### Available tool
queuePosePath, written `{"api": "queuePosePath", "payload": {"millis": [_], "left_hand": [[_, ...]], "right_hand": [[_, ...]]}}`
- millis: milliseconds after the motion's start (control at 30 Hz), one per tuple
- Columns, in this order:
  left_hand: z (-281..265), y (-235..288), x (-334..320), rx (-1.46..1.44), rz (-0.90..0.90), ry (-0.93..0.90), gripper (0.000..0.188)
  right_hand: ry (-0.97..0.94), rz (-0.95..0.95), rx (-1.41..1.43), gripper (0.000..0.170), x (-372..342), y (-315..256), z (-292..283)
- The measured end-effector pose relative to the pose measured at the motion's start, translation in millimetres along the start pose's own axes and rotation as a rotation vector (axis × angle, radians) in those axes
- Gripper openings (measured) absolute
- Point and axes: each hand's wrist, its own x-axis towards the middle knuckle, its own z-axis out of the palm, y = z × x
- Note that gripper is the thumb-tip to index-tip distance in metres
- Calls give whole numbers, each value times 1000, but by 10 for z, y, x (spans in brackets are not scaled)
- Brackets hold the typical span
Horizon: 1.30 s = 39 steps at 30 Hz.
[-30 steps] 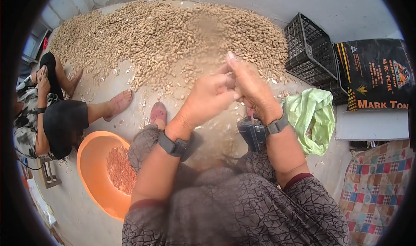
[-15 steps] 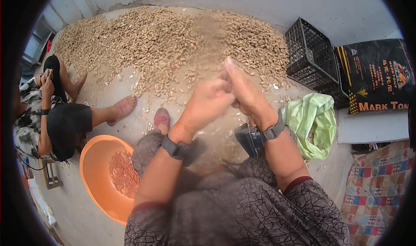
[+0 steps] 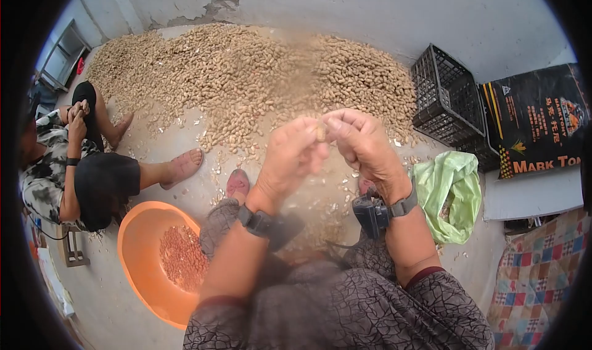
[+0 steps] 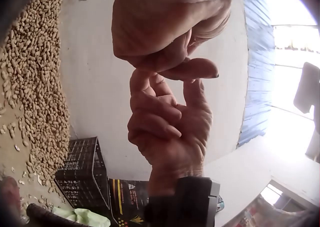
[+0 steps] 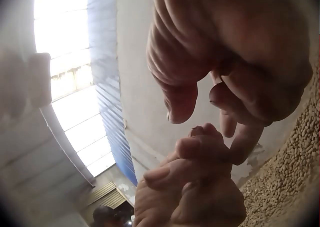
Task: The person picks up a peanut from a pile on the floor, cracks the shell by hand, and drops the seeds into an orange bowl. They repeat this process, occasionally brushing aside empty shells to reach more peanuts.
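Note:
My left hand pinches a peanut in its shell between thumb and forefinger, its other fingers blurred. Close against it, my right hand has its bent thumb and forefinger at the same peanut, the rest of the fingers curled. From the left wrist, the left hand looms above and the right hand reaches up to its fingertips. In the right wrist view the left hand lies under the right hand, and fingers cover most of the peanut.
A broad heap of unshelled peanuts lies along the wall. An orange basin with red kernels stands at left, beside another seated person. At right are a black crate, a green sack and a printed black bag.
My hands have drawn slightly apart and sit lower in view. The right thumb and fingers, straighter before, have bent toward the left fingertips, and the peanut now shows. The head view has tilted upward.

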Motion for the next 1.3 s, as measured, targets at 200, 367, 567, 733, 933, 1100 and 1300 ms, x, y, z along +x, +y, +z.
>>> {"api": "queuePosePath", "payload": {"millis": [200,367,567,733,933,1100,1300], "left_hand": [[62,-17,24,46,56,-17,27],[107,-52,19,0,98,-4,23],[85,-130,-42,228,109,4,22],[172,63,-91,272,20,-53,28],[136,94,-35,252,37,-190,40],[148,101,-58,344,17,-154,23],[119,121,-41,242,-13,-191,28]], "right_hand": [[-104,106,55,25,-44,-76,67],[-161,94,120,24,-49,-105,53],[-132,135,170,20,-134,-20,55],[-124,152,261,22,-130,6,38],[-125,218,222,23,-74,-27,-27],[-69,180,197,23,-72,15,53],[-61,148,179,25,-67,-35,76]]}}
